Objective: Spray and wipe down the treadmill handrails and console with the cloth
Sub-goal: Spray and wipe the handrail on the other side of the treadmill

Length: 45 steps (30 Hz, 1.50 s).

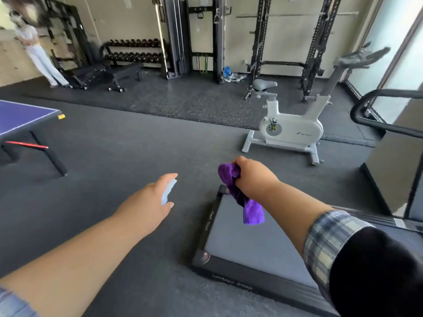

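Note:
My right hand (251,176) grips a bunched purple cloth (250,209), whose loose end hangs down over the rear of the treadmill deck (249,239). My left hand (148,200) holds a small pale blue spray bottle (169,191), mostly hidden behind the palm, out over the dark floor left of the deck. The treadmill's black handrail (375,124) curves at the right edge of the view. The console is out of sight.
A white exercise bike (290,129) stands ahead on the right. A blue table-tennis table (25,117) sits at the left. Weight racks, a bench and a dumbbell rack (135,51) line the far wall. A person (39,53) stands at far left.

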Tool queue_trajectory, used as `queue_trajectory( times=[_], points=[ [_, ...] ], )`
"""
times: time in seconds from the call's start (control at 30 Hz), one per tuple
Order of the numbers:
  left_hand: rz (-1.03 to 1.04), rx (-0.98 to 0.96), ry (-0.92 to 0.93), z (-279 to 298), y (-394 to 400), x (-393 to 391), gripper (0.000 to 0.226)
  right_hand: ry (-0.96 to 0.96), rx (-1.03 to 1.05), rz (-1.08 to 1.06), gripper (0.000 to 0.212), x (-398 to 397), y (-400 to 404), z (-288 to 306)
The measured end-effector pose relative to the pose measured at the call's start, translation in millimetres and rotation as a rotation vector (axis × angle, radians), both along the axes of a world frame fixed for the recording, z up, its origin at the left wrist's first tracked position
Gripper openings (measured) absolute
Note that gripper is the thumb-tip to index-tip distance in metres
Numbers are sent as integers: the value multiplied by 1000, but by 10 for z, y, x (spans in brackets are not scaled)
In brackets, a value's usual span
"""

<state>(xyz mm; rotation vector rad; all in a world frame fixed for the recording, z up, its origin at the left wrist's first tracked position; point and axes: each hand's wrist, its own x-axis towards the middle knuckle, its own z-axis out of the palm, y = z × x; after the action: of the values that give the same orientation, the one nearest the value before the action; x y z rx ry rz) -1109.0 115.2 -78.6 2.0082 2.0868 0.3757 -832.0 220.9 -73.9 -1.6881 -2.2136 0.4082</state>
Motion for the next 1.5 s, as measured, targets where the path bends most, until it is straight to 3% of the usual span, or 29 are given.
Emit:
queue_trajectory(
  times=[0.17, 0.3, 0.43, 0.57, 0.9, 1.13, 1.5],
  points=[
    [-91, 27, 24, 241, 675, -451, 64, 11, 10, -71, 35, -554, 269, 55],
    [-165, 84, -75, 278, 1347, -569, 64, 28, 67, -172, 37, -749, 692, 46],
    [-246, 112, -108, 253, 2174, -696, 66, 76, 109, -275, 37, -837, 1371, -61],
    [-325, 96, -93, 208, 3080, -924, 68, 122, 101, -371, 22, -975, 2235, -252],
    [-475, 75, -43, 286, 5218, -1314, 67, 137, 31, -406, 24, -1605, 4008, -89],
    [-590, 33, -214, -171, 6641, -1323, 69, 189, 93, -513, 12, -1871, 5027, -249],
    [-1046, -4, -237, -292, 8850, -942, 72, 219, 67, -979, 27, -1927, 6278, -249]
  ],
)
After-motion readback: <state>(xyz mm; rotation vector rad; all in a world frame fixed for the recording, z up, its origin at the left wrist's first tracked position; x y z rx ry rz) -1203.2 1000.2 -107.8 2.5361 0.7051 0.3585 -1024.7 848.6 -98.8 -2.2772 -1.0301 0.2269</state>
